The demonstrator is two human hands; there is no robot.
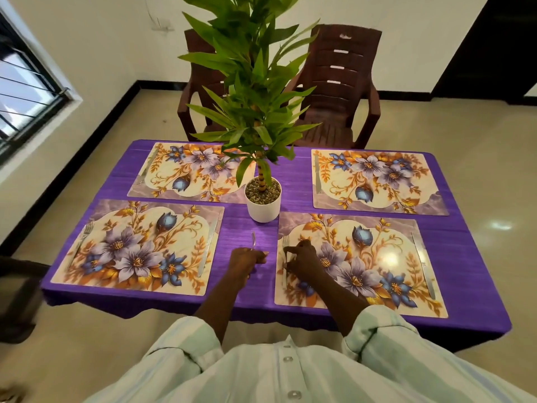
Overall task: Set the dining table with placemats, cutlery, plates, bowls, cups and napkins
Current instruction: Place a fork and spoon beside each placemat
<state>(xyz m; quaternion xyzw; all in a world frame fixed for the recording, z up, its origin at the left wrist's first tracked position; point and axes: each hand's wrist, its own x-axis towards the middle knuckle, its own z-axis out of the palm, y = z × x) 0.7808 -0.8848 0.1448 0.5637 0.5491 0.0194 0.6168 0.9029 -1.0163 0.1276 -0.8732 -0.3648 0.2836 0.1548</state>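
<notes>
The right hand (300, 258) pinched a slim silver fork (285, 263) lying at nine o'clock on the near-right floral placemat (360, 266); the left hand (247, 261) gripped spare silver forks (253, 239); a careless nudge could skew the fork off the mat's edge.

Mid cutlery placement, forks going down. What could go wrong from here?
1. The right hand pinches the fork at the near-right placemat's left edge; it may land crooked or nudge the mat.
2. The left hand grips spare cutlery upright, near the white plant pot; reaching to the far placemats could brush the pot or its leaves.
</notes>
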